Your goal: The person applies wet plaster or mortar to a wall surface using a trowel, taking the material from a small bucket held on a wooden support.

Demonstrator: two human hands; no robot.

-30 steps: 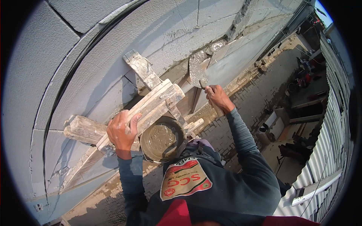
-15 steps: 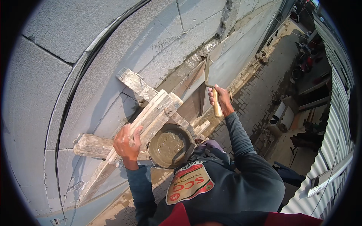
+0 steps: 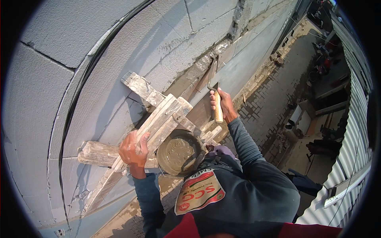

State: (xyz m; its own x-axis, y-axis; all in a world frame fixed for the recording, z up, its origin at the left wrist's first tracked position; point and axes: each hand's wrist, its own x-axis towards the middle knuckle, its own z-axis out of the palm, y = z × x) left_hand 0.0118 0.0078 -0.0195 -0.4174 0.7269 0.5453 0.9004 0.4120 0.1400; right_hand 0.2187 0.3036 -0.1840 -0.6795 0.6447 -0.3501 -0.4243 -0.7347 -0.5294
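In front of the block wall [image 3: 131, 43], the right hand [image 3: 223, 105] is closed around the wooden handle of a trowel [image 3: 218, 112], with the fingers wrapped fully about the grip. The trowel points up and away from the body; its metal blade is seen nearly edge-on, close to a strip of wet mortar [image 3: 200, 65] that runs along the wall. Contact between blade and mortar cannot be determined from this view. The left hand [image 3: 133, 150] is partly closed over the lower end of a plank [image 3: 160, 119], fingers curled over one side and thumb extended along the other. The plank lies at a slant across a rough wooden frame; a thick timber [image 3: 98, 153] projects to the left of the left hand, and a shorter timber [image 3: 143, 89] projects toward the wall above. Just beside the plank, on its right, is a round bucket [image 3: 198, 144] containing grey mortar [image 3: 177, 150]. Below and to the right are a paved lane [image 3: 270, 103] and a corrugated metal roof [image 3: 357, 127]. A black cable [image 3: 90, 61] runs across the blocks at left.
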